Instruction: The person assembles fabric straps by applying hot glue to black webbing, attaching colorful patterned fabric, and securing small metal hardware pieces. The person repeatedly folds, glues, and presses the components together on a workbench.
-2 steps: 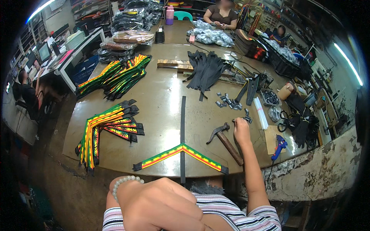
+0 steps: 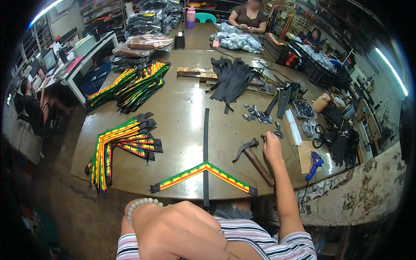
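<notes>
My left hand [image 2: 184, 229], with a beaded bracelet at its wrist, is raised close to the camera. Its fingers are curled, and anything inside them is hidden. On the table, my right hand [image 2: 272, 148] is closed at the fingertips beside a scatter of small black-and-silver clips [image 2: 260, 115]; what it pinches is too small to name. Just left of that hand lies a hammer [image 2: 256, 164] with a wooden handle. In front of me rests a V-shaped green, yellow and red patterned strap [image 2: 182, 177] with black ends. Its peak lies over a long black strip [image 2: 206, 134].
Patterned straps are piled at left [image 2: 104, 147] and far left [image 2: 138, 89]. Black strips [image 2: 232, 80] lie at the back beside a wooden bar [image 2: 190, 71]. White sticks [image 2: 293, 128] and a blue glue gun [image 2: 314, 166] lie at right. A person [image 2: 249, 19] sits across the table.
</notes>
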Demonstrator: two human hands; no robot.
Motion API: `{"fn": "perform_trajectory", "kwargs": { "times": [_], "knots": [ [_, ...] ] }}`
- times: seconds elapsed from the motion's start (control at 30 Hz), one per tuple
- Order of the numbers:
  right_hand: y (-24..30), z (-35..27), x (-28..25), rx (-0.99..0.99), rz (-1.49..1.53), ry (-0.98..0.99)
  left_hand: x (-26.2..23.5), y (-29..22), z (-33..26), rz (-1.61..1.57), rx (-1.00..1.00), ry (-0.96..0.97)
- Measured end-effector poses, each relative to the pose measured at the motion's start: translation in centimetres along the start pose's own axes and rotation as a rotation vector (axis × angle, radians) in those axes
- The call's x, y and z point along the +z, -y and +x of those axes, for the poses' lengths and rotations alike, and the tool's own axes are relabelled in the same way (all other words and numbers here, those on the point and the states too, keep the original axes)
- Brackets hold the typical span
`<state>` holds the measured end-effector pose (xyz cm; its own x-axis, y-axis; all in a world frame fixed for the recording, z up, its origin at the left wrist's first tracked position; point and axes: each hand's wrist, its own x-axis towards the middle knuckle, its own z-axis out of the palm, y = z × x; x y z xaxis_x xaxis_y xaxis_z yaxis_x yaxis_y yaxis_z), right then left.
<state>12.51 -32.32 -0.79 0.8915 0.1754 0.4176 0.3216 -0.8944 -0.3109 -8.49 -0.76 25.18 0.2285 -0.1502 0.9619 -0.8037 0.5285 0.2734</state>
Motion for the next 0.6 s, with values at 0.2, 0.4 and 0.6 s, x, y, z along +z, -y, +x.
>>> {"fn": "perform_trajectory", "kwargs": {
  "times": [0.2,0.4,0.6],
  "knots": [
    [1.5,2.2,-3.1,-0.018,0.133,-0.279,-2.8,1.1,-3.6,-0.079,-0.376,0.123],
    [10.4,-1.0,-7.7,-0.029,0.48,-0.249,-2.5,5.5,-12.2,0.724,-1.116,-0.155],
    [17.9,-7.4,-6.2,-0.346,0.744,0.244,-1.7,5.6,-17.6,0.878,-1.139,-0.039]
  ]
}}
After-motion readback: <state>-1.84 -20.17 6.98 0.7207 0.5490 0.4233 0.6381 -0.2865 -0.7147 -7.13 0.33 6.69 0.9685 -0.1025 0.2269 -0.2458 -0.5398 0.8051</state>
